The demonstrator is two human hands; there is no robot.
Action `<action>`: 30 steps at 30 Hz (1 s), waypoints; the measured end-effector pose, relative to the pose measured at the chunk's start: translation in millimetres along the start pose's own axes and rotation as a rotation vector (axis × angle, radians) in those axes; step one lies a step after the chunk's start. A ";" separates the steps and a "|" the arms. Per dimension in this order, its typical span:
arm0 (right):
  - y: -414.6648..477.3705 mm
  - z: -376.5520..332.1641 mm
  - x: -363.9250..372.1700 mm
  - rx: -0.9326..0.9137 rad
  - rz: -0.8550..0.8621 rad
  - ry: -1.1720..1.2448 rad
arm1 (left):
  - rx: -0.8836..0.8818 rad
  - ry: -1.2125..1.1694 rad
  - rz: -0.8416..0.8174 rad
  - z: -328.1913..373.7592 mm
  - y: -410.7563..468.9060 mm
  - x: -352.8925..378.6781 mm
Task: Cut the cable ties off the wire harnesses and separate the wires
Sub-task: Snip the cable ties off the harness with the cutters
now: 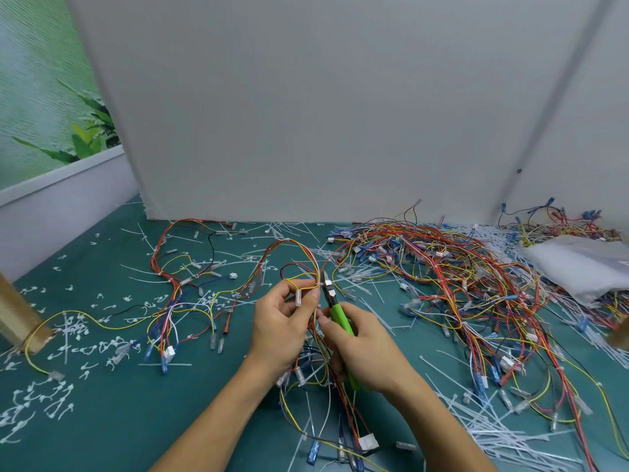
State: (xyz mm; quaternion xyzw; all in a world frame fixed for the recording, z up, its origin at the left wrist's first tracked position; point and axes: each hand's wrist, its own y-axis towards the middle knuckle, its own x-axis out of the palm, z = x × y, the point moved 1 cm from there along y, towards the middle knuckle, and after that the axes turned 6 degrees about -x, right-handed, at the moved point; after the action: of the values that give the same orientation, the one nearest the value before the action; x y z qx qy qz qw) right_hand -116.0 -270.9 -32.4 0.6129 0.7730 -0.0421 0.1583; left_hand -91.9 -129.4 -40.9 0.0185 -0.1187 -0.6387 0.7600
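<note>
Nearest, I note both forearms are cut off by the lower edge. The left hand pinches a looped wire harness in curled fingers that hide the bundle beneath. The right hand grips green-handled cutters, tip at the harness beside the left fingertips; I cannot read the jaw gap. Farther right, a tangled harness pile lies on the green table.
</note>
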 end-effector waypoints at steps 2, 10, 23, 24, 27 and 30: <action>0.2 0.4 -0.1 -0.009 0.013 -0.020 | 0.001 0.003 -0.002 0.2 0.1 -0.1; 0.9 1.3 0.0 -0.006 0.017 -0.011 | -0.014 -0.027 -0.018 0.8 0.0 -0.8; -0.7 -1.1 0.2 0.029 -0.036 0.060 | -0.023 -0.018 -0.025 1.8 -2.2 1.3; -0.7 -0.7 0.5 0.023 -0.027 0.036 | -0.017 -0.014 -0.028 1.6 -2.3 1.3; -0.8 1.0 0.8 -0.010 0.027 -0.068 | 0.001 0.021 -0.026 1.2 -1.6 0.0; -0.3 1.9 0.0 -0.009 0.053 -0.061 | 0.007 0.030 -0.028 0.8 -0.7 -1.2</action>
State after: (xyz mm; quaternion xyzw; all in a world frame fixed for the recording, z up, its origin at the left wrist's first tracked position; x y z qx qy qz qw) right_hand -115.9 -271.4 -34.3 0.6310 0.7514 -0.0531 0.1855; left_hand -92.9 -128.3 -40.3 0.0323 -0.1091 -0.6486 0.7526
